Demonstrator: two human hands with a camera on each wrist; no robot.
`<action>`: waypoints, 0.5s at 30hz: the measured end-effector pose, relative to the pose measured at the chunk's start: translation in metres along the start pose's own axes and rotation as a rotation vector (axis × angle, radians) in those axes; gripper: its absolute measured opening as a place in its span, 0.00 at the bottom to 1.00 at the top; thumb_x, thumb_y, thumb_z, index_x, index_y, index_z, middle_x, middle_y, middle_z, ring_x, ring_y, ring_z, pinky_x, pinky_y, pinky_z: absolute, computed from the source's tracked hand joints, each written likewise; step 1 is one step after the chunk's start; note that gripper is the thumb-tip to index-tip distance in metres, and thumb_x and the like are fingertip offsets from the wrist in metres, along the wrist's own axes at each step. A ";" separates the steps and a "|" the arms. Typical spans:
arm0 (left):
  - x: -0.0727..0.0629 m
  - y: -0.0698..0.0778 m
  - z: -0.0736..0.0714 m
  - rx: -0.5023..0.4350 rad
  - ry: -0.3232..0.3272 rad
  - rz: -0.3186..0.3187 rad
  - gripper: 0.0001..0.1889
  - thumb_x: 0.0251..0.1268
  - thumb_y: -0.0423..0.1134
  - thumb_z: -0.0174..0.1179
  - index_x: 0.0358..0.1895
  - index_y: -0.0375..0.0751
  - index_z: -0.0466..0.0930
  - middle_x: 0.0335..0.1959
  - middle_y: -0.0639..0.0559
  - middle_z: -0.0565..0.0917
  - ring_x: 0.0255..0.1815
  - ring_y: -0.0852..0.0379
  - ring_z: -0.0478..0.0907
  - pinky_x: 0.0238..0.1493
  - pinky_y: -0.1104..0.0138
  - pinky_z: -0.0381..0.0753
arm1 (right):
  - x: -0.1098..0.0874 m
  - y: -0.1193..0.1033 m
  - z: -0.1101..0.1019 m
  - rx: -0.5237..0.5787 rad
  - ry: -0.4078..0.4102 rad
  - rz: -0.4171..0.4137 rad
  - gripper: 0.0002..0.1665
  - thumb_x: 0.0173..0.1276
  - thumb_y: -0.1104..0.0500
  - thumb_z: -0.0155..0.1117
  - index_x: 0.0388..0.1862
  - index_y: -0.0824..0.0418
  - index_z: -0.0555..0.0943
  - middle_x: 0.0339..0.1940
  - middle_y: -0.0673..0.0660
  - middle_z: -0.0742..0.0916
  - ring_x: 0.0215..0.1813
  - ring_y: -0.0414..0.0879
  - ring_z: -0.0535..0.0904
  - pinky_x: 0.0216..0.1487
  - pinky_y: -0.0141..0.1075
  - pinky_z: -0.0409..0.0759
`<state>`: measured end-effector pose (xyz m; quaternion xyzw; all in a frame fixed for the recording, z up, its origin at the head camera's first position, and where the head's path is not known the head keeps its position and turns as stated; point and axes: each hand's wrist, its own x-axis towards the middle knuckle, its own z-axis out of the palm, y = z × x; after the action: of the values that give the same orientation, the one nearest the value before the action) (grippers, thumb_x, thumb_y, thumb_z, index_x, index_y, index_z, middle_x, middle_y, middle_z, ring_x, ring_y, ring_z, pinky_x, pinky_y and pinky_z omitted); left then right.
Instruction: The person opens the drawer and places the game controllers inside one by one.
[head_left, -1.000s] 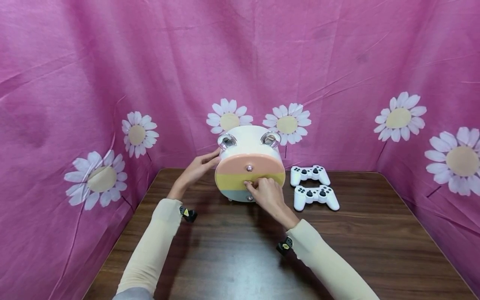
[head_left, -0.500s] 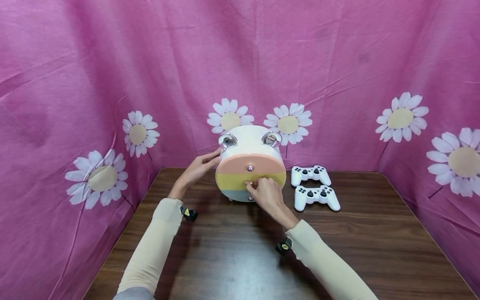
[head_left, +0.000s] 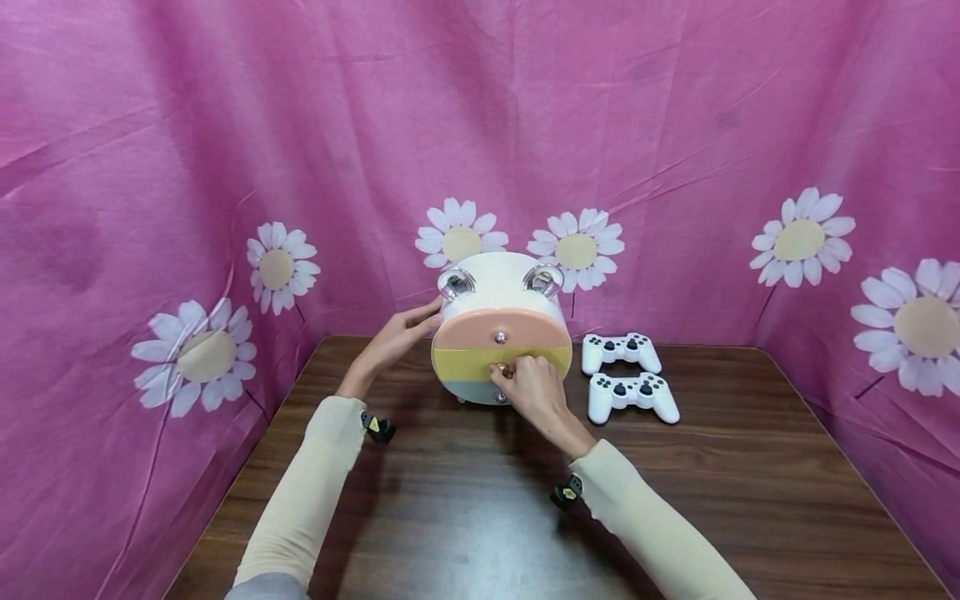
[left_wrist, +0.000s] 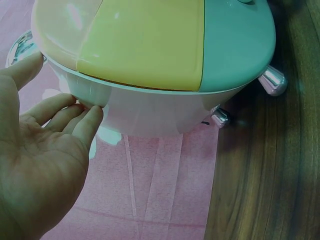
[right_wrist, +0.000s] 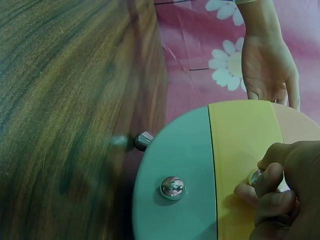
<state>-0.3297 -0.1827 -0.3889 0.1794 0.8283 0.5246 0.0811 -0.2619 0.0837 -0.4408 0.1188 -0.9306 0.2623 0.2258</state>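
Note:
A round white drawer box (head_left: 498,279) with silver ear-like loops (head_left: 455,283) on top stands near the back of the table. Its front has a peach, a yellow and a teal drawer, each with a silver knob. My right hand (head_left: 536,387) pinches the knob (right_wrist: 256,176) of the middle yellow drawer (right_wrist: 242,130), partly hiding it. A thin dark line runs between the yellow front and the teal drawer (right_wrist: 172,155). On the box's left side my left hand (left_wrist: 47,145) rests its fingertips against the white wall, fingers mostly extended.
Two white game controllers (head_left: 633,396) lie right of the box, one behind the other. Short silver feet (left_wrist: 272,80) hold the box above the brown wooden table (head_left: 465,500). A pink cloth (head_left: 360,150) with daisies hangs behind and at both sides.

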 end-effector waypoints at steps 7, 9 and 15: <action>-0.016 0.030 0.000 0.019 -0.023 -0.015 0.31 0.85 0.49 0.55 0.84 0.49 0.62 0.86 0.53 0.62 0.88 0.46 0.55 0.86 0.45 0.58 | -0.005 -0.001 -0.001 -0.015 0.015 -0.015 0.35 0.69 0.46 0.71 0.08 0.49 0.63 0.09 0.46 0.69 0.17 0.47 0.71 0.20 0.47 0.77; -0.020 0.036 0.000 0.023 -0.024 -0.011 0.31 0.85 0.49 0.55 0.84 0.48 0.62 0.86 0.52 0.62 0.88 0.45 0.55 0.86 0.44 0.58 | -0.007 -0.002 -0.001 -0.013 0.019 -0.019 0.35 0.69 0.47 0.71 0.08 0.49 0.62 0.08 0.45 0.67 0.17 0.46 0.69 0.19 0.46 0.75; -0.011 0.022 0.000 0.027 -0.015 -0.019 0.32 0.85 0.50 0.55 0.84 0.48 0.62 0.86 0.53 0.62 0.88 0.45 0.56 0.86 0.45 0.59 | -0.016 -0.004 -0.002 -0.014 0.059 -0.047 0.35 0.67 0.47 0.71 0.09 0.48 0.60 0.08 0.43 0.64 0.16 0.43 0.65 0.17 0.43 0.71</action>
<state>-0.3149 -0.1788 -0.3698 0.1766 0.8364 0.5111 0.0898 -0.2458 0.0833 -0.4452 0.1314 -0.9223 0.2536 0.2603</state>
